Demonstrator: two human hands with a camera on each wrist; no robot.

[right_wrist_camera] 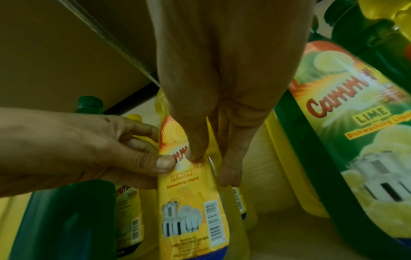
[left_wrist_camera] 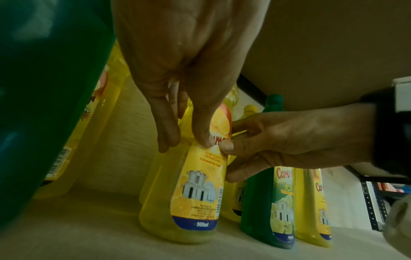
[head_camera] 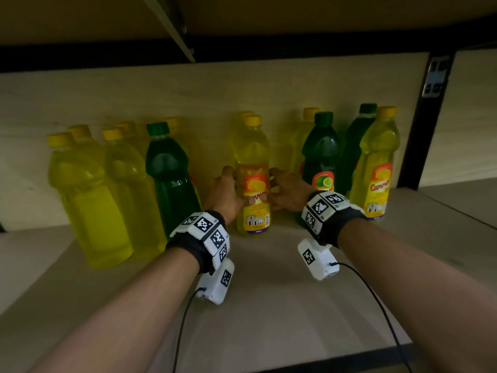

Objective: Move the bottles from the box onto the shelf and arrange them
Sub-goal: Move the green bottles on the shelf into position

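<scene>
Upright, lemon bottle point(head_camera: 252, 181), left hand point(head_camera: 223, 195), right hand point(head_camera: 289, 192) gripping

Yellow bottle point(right_wrist_camera: 191, 202) label — "LEMON Dishwashing Liquid", "900ml"; green bottle point(right_wrist_camera: 347, 140) label — "LIME Dishwashing Liquid"

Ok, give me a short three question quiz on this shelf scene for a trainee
1. True or false: both hands hold the same lemon bottle.
2. The green bottle beside the right hand is which flavour? A lime, B orange, C apple.
3. Fill in: the lemon bottle stands ____ on the shelf.

Key: 1 true, the left hand grips it too. 2 A. 3 upright.
</scene>
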